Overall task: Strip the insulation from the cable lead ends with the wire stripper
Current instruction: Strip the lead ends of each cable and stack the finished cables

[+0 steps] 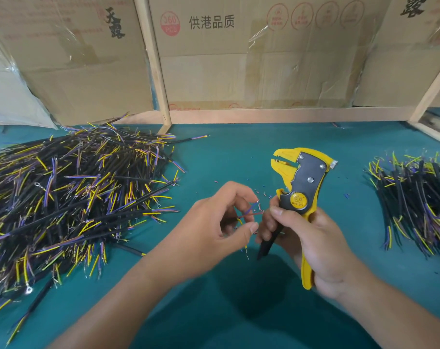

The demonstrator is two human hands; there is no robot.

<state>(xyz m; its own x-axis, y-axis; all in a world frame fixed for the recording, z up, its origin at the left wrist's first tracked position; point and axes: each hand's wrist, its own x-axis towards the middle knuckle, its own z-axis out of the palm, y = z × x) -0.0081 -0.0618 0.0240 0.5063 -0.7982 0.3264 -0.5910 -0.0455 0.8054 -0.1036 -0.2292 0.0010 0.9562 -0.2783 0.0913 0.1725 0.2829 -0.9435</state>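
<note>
The right hand point(312, 238) is gripping the wire stripper point(300, 195) by its yellow handles, fingers curled round them and the thumb lying across the grey body just below the round yellow label. The tool is standing nearly upright, its yellow head pointing up and away from the person, the jaws standing slightly apart with nothing between them. A black cable point(268, 244) is also running through this hand's fingers, its dark end sticking out downward toward the near edge of the worktop.

Just beside it, the left hand point(218, 222) is pinching the cable's thin coloured leads point(250, 212), with fingers curled and the thumb tip close to the forefinger. A blue lead and a reddish lead are fanning out to the right toward the right hand's fingertips; a yellow lead is hanging below the thumb with a bare strand at its tip. The leads are sitting below the stripper's head, apart from the jaws.

Both hands are hovering above the middle of the green worktop point(239, 157). Tiny bits of cut insulation point(261, 193) are lying scattered on the surface around the tool. A large heap of black cables point(75, 192) with yellow and purple leads is covering the left side of the worktop, and a smaller heap point(415, 197) is lying at the right edge. Cardboard boxes point(239, 51) in a wooden frame point(264, 114) are standing along the far edge.
</note>
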